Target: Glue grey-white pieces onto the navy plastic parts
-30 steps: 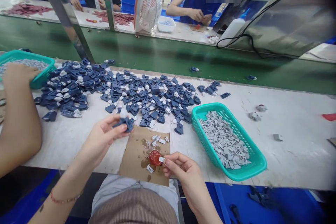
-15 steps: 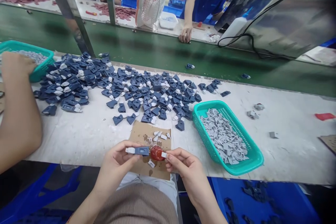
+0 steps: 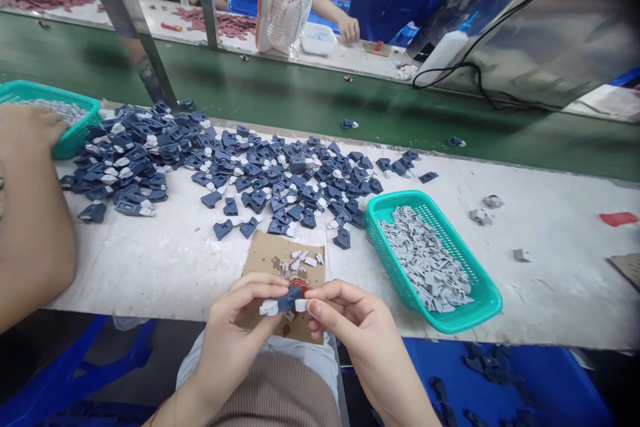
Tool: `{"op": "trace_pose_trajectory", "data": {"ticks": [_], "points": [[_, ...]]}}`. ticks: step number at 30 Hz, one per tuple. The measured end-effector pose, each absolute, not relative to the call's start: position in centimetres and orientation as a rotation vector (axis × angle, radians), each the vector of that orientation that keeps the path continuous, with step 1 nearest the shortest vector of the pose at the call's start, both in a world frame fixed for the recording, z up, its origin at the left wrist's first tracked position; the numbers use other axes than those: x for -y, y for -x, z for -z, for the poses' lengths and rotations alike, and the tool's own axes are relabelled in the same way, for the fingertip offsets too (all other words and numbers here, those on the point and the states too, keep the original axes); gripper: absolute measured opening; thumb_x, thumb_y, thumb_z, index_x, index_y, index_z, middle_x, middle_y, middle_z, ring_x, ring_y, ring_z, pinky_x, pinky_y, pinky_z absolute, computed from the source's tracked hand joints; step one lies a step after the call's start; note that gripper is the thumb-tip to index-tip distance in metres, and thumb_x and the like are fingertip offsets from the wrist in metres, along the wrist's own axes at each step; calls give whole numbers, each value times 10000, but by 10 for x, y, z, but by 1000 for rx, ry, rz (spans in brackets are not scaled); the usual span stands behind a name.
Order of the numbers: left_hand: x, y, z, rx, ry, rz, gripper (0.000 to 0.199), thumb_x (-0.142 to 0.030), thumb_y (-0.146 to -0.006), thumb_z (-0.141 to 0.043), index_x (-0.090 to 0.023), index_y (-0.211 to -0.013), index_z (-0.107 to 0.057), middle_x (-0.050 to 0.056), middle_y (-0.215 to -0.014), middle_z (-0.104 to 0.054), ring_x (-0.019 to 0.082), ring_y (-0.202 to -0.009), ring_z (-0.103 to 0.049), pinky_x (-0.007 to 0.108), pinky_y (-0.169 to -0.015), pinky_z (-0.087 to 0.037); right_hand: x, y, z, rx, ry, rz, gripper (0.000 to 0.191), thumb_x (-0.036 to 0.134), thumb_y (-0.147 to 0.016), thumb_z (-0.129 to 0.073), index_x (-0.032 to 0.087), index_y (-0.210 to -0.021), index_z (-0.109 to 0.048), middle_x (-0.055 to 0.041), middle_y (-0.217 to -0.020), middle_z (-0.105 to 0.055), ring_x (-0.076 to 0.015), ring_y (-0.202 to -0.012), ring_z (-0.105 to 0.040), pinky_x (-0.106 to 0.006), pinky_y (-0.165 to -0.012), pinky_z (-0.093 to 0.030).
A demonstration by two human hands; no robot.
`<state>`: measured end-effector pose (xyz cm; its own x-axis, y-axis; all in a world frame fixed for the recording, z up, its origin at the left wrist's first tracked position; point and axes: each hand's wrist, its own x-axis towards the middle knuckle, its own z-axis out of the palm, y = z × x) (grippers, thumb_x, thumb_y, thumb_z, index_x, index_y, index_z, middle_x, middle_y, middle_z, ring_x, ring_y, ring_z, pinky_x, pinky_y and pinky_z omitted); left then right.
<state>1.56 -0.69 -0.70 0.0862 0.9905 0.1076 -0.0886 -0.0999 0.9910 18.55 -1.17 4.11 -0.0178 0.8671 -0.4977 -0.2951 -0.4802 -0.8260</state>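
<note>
Between the thumb and fingers of my left hand point(image 3: 237, 327) is a dark blue plastic part point(image 3: 289, 299) with a white end pointing left. My right hand point(image 3: 357, 327) pinches a small light grey piece point(image 3: 301, 305) against the blue part's right end. Whether the two are joined, I cannot tell. Beneath my hands lies a piece of brown cardboard point(image 3: 267, 253), with a few loose grey pieces point(image 3: 301, 258) and wet-looking spots on it. A round red lid-like dish point(image 3: 301, 285) on the cardboard is mostly covered by my hands and the parts.
A heap of blue parts point(image 3: 280, 177) spreads across the table behind the cardboard. To the right stands a green basket point(image 3: 373, 227) of grey pieces. Another person's arm point(image 3: 35, 213) reaches into a second basket point(image 3: 83, 137) at left. Beyond runs a green conveyor point(image 3: 300, 90).
My right hand has brought the grey piece from above the red dish to the blue part, which my left hand has turned. Across the conveyor, a co-worker's hand has drawn back.
</note>
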Motion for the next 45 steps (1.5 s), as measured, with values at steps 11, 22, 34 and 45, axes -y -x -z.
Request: {"op": "trace_pose_trajectory", "data": {"ticks": [11,22,34,45], "points": [[10,-15,8,-1049,-1377,-1229,373,-3,-811,-677,-326,-985,-746,-24,-1044,-734,141,-1006,-708,209,-881,-574,10,-180,-41,702,1413,-1610,237,368,-662,-894,178,-738,-776,19,-570,-679,-77,-533,-590,-164,-529,-504],[12,-15,6,-1040,-1441,-1283,397,38,-782,-678,-292,-983,-769,-6,-1002,-775,158,-962,-736,229,-868,-589,9,-180,-35,742,1434,-1602,285,379,-656,-885,186,-689,-677,11,-649,-675,-92,-545,-532,-199,-505,-417],[9,-26,-7,-981,-1209,-1181,300,-35,-752,-745,-287,-907,-794,-4,-902,-772,161,-868,-742,207,-762,-604,13,-178,-39,919,1322,-1632,416,625,-869,-613,249,-1038,-673,39,-712,-533,-83,-499,-402,-202,-460,-332],[13,-33,-9,-1059,-1193,-1201,252,-64,-723,-776,-268,-865,-813,11,-899,-798,184,-872,-753,217,-776,-602,19,-167,-35,838,1335,-1666,386,575,-859,-656,295,-1086,-794,-85,-1158,-754,-275,-1074,-670,-332,-804,-574]]}}
